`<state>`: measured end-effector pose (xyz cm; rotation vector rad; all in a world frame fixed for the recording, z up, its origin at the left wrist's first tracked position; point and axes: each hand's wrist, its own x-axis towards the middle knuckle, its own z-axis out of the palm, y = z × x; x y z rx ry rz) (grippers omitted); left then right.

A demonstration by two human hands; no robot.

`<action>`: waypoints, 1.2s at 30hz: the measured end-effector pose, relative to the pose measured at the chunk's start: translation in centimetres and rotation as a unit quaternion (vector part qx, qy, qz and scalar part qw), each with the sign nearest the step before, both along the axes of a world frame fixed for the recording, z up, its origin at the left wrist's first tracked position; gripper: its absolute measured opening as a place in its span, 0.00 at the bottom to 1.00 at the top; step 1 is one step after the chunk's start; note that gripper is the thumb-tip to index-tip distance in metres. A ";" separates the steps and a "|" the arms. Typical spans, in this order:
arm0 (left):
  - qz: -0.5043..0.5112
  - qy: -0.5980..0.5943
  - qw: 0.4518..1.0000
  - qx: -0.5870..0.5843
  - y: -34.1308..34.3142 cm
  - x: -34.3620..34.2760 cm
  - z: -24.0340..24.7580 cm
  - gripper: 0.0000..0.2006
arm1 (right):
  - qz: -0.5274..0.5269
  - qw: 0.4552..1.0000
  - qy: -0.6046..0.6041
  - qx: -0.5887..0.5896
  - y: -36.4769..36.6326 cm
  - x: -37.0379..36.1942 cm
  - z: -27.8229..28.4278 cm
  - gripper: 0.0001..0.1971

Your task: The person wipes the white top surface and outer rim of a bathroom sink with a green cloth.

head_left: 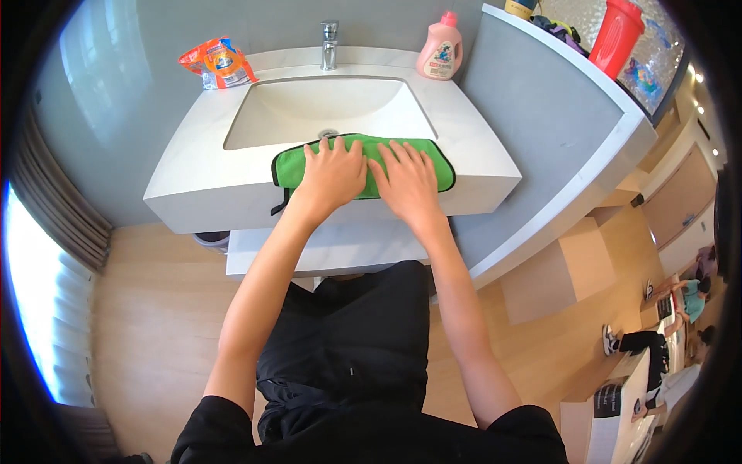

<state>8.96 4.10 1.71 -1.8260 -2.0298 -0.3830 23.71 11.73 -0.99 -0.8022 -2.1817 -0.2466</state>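
Note:
A green cloth (371,147) with black edging lies over the front rim of a white washbasin counter (197,158), part of it hanging down the front face. My left hand (334,172) rests flat on its left half, fingers stretched toward the sink. Beside it, my right hand (407,176) lies on the right half with its fingers spread. Both palms press on the cloth, and neither hand grips it. A short black loop (279,207) dangles at the cloth's left corner. Behind the cloth is the sink basin (325,100).
A chrome faucet (330,46) stands behind the basin. An orange packet (220,63) sits at back left, a pink bottle (440,50) at back right. A grey partition (533,116) borders the counter's right, with a red cup (616,35) on its ledge. Other people (665,348) are far right.

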 end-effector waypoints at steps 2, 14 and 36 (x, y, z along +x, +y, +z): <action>0.030 0.017 0.999 0.028 1.5 -0.4 -1.3 0.18 | 0.016 0.999 -0.027 -0.033 0.2 0.4 1.4 0.19; -0.036 -0.187 0.969 -0.157 5.0 -7.8 1.2 0.26 | -0.002 0.946 -0.220 -0.237 6.8 -5.6 3.2 0.27; -0.018 -0.069 0.983 0.167 -2.5 -6.8 -2.0 0.13 | 0.010 0.955 -0.182 -0.235 2.6 -6.9 2.9 0.25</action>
